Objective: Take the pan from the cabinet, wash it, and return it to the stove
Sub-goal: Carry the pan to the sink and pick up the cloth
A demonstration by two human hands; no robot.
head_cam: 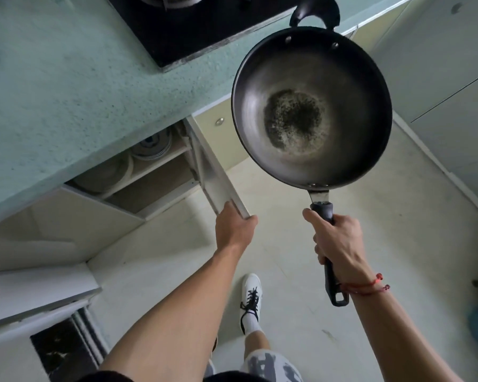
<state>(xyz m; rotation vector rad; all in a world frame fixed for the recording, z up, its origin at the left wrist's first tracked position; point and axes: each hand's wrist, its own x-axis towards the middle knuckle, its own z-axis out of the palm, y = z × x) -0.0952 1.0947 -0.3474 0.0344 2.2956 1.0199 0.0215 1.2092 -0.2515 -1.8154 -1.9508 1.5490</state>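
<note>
Pan (312, 106): in the head view it hangs in the air over the floor (287, 244), to the right of the open cabinet (149, 172) and near the right corner of the stove (204, 26). The right hand (334, 238) is wrapped round its long handle (322, 209), just behind the bowl. The left hand (233, 227) grips the near end of the cabinet door (218, 177), which stands swung out.

The pan looks like rigid dark metal, deep-bowled and probably weighty at the far end. The long handle is the sound hold, and the small loop handle (315, 12) opposite offers a second one. A dark crusted patch sits in its bottom.

Its long axis runs near to far. The long handle points toward the person, the loop handle toward the stove, and the mouth faces up.
</note>
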